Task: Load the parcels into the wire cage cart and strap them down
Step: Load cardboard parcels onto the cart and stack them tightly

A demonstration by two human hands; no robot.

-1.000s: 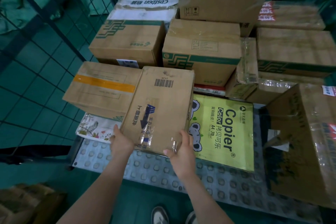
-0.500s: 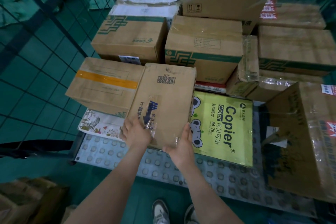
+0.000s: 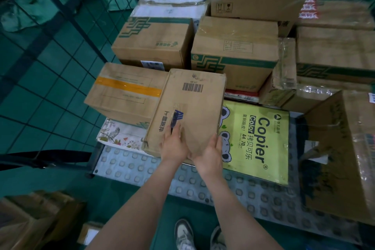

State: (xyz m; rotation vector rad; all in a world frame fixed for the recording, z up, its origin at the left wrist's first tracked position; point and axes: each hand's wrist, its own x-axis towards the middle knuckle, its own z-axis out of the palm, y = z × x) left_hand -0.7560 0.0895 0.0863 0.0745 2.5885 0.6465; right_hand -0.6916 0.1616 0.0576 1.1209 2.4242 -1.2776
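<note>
On cart deck [image 3: 142,168], flat box [image 3: 192,111]: left hand [image 3: 174,145] flat on top, fingers [image 3: 177,130] straight; right hand [image 3: 211,149] clasps near edge. Likely stiff, light, tape slick; grip side edges.

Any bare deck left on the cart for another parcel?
Free: the studded deck strip along the near edge, in front of the floral parcel, barcoded box and Copier pack. A narrow gap separates the Copier pack from the big right box. Crowded: the back rows, stacked tight.
</note>
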